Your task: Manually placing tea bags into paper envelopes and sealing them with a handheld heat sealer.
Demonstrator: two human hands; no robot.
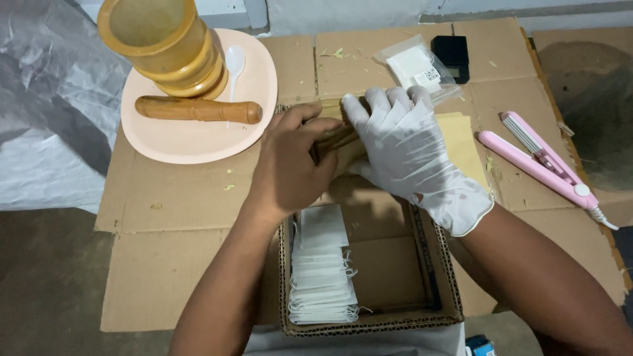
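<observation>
Flattened cardboard floor (198, 198); bare left hand (290, 165), gloved right hand (409, 151), fingers clamped on brown wooden sticks (336, 138).

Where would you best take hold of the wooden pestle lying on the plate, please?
Probably around the middle of the pestle, from above. It lies flat, left to right, on the plate, its upper side clear; the mortar crowds its far side.

Both hands cover most of the brown item (333, 140) at the box's (448, 277) far edge; its kind is unclear.
</observation>
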